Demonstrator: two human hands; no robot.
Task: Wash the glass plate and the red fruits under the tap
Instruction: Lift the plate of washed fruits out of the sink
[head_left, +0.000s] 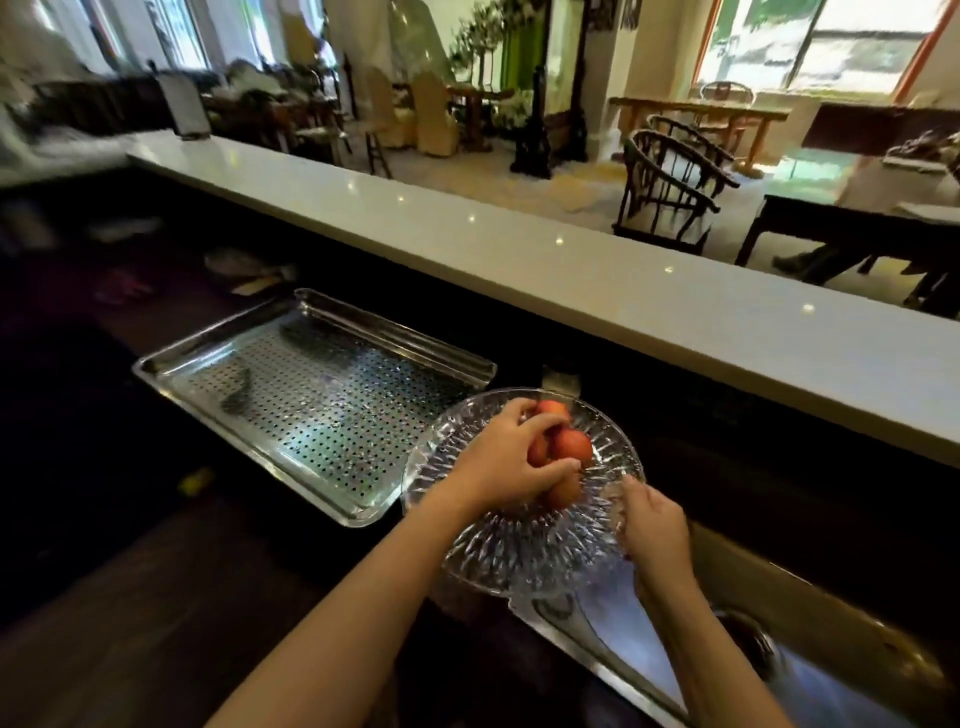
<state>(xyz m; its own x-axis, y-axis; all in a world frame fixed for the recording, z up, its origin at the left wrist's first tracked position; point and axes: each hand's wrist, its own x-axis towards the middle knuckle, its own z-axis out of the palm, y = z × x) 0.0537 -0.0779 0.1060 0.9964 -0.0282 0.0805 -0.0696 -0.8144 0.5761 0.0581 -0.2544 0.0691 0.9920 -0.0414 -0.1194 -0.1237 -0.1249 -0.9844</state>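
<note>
Head view: left hand (501, 462) grips red fruits (571, 446), right hand (655, 530) grips glass plate (519, 545) at its rim.

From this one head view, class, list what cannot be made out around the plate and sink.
Head view throughout:
Red fruits: count unclear; the left hand covers some.
Glass plate: right rim hidden under the right hand.
Sink: blurred, cut off by the bottom edge.
Running water: too blurred to tell.

The left hand (498, 462) hides most of the red fruits (571, 446) — count unclear — and the fingers of the right hand (657, 530) are lost under the glass plate (519, 551).
</note>
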